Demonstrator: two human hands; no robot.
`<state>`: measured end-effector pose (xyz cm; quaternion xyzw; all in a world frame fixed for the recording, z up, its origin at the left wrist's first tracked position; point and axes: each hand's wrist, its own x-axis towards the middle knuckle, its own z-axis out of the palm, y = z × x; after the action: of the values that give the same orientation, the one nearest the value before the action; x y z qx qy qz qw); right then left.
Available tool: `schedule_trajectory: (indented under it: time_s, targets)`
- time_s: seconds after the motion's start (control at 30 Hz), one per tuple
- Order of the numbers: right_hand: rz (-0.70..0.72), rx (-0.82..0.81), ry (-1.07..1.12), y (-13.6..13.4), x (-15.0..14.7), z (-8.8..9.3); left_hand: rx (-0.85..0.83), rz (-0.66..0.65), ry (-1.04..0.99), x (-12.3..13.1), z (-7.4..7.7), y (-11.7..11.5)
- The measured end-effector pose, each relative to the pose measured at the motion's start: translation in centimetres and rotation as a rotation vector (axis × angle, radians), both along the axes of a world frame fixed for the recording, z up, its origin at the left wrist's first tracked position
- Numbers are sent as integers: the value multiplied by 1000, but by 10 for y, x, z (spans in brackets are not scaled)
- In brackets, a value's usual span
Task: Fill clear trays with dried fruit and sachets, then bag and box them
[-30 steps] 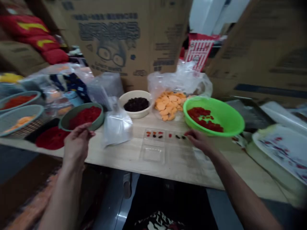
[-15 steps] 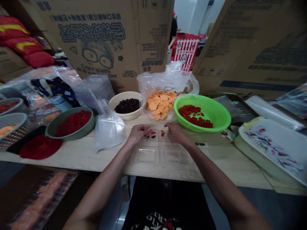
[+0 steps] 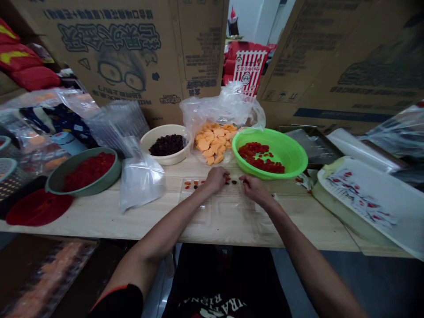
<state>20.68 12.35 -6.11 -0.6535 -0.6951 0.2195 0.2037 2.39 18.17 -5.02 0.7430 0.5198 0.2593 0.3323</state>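
Observation:
Clear plastic trays with square compartments lie on the table in front of me. My left hand is over the middle of the far row, its fingers curled together; whatever they hold is hidden. Close by on the right, my right hand is closed in a pinch at the far right compartment, and I cannot make out anything in it. Between the hands lie small red and dark pieces, one dark piece plainly visible. Left of my left hand, several orange-red pieces and dark bits rest in the far left compartment.
Beyond the trays stand a cream bowl of dark pieces, a bag of orange slices and a green basin with red pieces. A grey-green bowl and plastic bags are left; a white basket is right.
My left hand has moved right across the trays, uncovering the pieces in the far left compartment. My right hand has shifted slightly right. The whole view has swung a little.

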Motion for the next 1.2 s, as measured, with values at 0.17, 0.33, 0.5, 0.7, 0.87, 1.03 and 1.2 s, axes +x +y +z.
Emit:
schedule_trajectory:
  time_s: [0.17, 0.33, 0.5, 0.7, 0.87, 1.03, 1.2]
  targets:
    - [83, 102, -196, 6, -14, 1, 27, 133, -4, -28, 1, -2]
    - [114, 149, -350, 18, -29, -1, 41, 113, 150, -44, 5, -8]
    - [16, 142, -350, 8, -21, 1, 97, 46, 259, -38, 11, -12]
    - [22, 189, -324, -29, -19, -7, 101, -176, 456, -12, 10, -18]
    - [22, 211, -346, -50, -32, -14, 59, -199, 485, -11, 3, -24]
    - [25, 172, -386, -50, -31, -3, 23, -183, 447, -24, 8, -19]
    - [136, 123, -416, -30, -30, 9, 48, -213, 437, -17, 10, -12]
